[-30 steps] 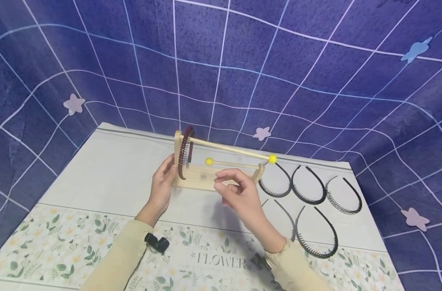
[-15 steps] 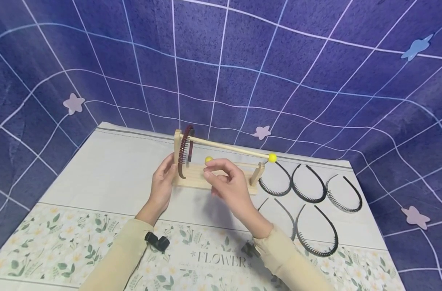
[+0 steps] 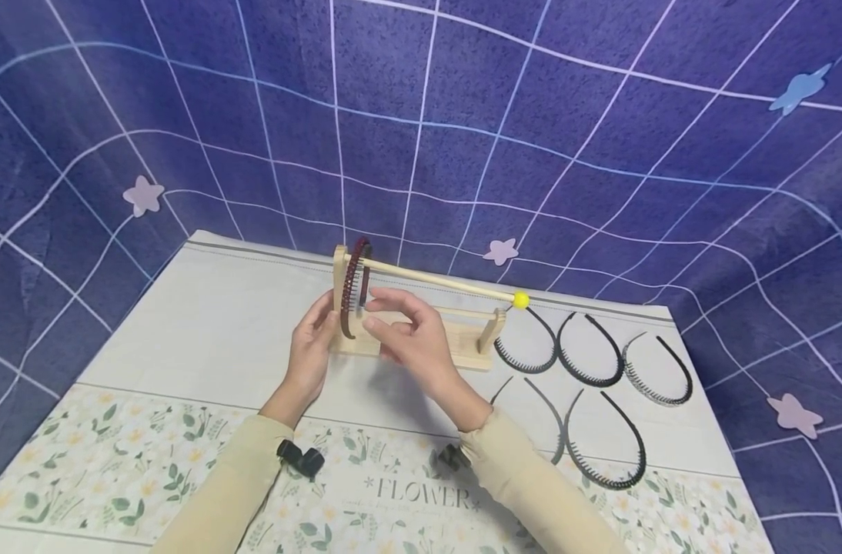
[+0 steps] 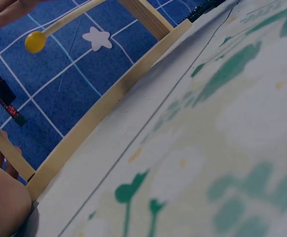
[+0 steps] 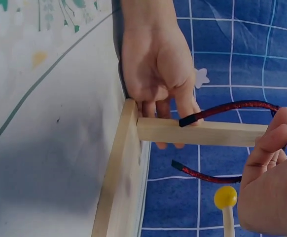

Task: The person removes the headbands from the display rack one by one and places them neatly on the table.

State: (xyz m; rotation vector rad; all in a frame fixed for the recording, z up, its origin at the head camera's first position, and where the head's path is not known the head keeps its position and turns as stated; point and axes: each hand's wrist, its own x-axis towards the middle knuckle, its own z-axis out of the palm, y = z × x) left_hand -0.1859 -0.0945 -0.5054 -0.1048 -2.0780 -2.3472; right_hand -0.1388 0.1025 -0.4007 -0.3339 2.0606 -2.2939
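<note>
A wooden rack with two upright posts stands on the table, and a rod reaches out from each post. My left hand holds the rack's left post, thumb in front and fingers behind. Over the upper rod, close to that post, hangs a dark red toothed headband with its ends down. My right hand is beside it, fingers loosely bent, thumb and forefinger apart, fingertips right at the headband's right leg. In the right wrist view that hand overlaps the headband's curve.
Several dark toothed headbands, one of them a black headband, lie on the table to the right of the rack. A yellow ball caps the upper rod; the lower rod's yellow ball shows in the right wrist view. A blue gridded cloth rises behind.
My right hand has moved left along the rack to the red headband and now hides the lower rod's yellow ball in the head view. My left hand has stayed on the post.
</note>
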